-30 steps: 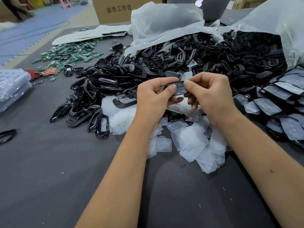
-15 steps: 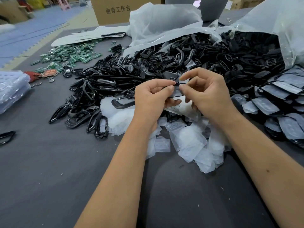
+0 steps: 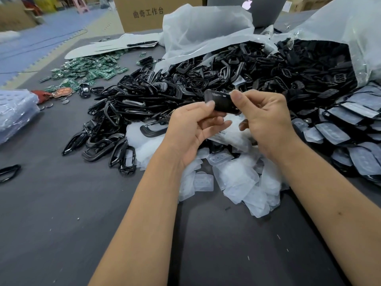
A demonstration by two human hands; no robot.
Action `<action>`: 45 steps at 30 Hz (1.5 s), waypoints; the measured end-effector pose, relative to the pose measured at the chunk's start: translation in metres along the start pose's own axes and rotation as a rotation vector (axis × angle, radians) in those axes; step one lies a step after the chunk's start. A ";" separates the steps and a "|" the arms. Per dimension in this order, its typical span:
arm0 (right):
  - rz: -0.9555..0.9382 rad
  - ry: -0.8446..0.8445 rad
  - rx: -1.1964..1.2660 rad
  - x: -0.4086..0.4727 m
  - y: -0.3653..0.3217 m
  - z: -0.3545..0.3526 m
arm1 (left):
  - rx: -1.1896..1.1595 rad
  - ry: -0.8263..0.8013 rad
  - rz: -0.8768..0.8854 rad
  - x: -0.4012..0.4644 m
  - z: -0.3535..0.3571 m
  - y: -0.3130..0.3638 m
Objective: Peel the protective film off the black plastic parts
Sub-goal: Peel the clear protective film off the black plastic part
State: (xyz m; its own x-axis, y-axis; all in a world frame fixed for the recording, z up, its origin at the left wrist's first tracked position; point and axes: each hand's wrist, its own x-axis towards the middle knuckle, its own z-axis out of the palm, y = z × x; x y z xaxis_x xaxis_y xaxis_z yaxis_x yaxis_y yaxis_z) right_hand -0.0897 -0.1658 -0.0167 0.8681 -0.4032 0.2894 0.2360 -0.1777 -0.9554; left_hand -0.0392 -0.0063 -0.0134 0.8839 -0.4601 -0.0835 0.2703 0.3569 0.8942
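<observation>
Standing beside the grey table (image 3: pixel 61 213), I am watching a person working one black plastic part (image 3: pixel 221 103) held up between both hands, above the heap of peeled films (image 3: pixel 237 182) lying just in front of the wrists. The left hand (image 3: pixel 193 131) is pinching the part's near left edge between thumb and forefinger, its other fingers lying loosely curled beneath. The right hand (image 3: pixel 266 120) is pinching the part's right end, the thumb pressing on top and the fingers curling under it. A pale, clear edge is showing at the part's upper left corner, and I am taking that for film, though whether it is lifting or lying flat I cannot tell from here.

To my eye the step in hand is the start of a peel: finding and raising a corner of the film. The next move is calling for a firm hold by one hand while a fingernail of the other catches that corner and draws the film away across the face.

Behind the hands, the big pile of black parts (image 3: pixel 185 89) is spilling from a plastic bag (image 3: pixel 206 27). At the right, film-covered parts (image 3: pixel 350 124) are waiting their turn. Green circuit boards (image 3: pixel 88 69) are lying well apart at the far left.
</observation>
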 end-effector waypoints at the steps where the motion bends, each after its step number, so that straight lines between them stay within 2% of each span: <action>1: 0.060 -0.002 0.035 0.000 0.000 0.000 | 0.016 0.005 0.020 0.000 0.001 -0.002; 5: 0.240 -0.061 0.150 0.001 -0.001 -0.003 | 0.028 0.035 0.071 0.001 0.001 -0.004; 10: 0.252 -0.215 0.309 0.004 -0.002 -0.006 | -0.024 0.091 0.072 0.002 0.000 -0.002; 14: 0.323 -0.260 0.453 0.005 -0.001 -0.010 | -0.026 0.124 0.083 0.003 0.000 -0.003; 20: 0.252 -0.228 0.492 0.005 0.004 -0.009 | -0.018 0.137 0.071 0.004 0.002 -0.005; 25: 0.195 -0.272 0.499 0.007 0.008 -0.013 | 0.003 0.107 0.110 0.004 0.002 -0.005; 32: 0.279 -0.318 0.539 0.011 0.012 -0.016 | 0.067 0.074 0.127 0.003 0.002 -0.006; 38: 0.252 -0.345 0.530 0.011 0.012 -0.021 | 0.037 0.012 0.102 0.002 0.000 -0.003; 45: 0.274 -0.365 0.546 0.012 0.008 -0.025 | 0.082 -0.024 0.169 0.000 -0.001 -0.004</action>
State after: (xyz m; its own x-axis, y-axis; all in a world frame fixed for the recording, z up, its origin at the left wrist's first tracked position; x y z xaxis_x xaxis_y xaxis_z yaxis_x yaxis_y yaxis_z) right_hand -0.0885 -0.1941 -0.0198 0.9958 -0.0254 0.0878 0.0906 0.4010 -0.9116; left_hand -0.0399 -0.0067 -0.0176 0.9043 -0.4193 0.0804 0.0862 0.3637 0.9275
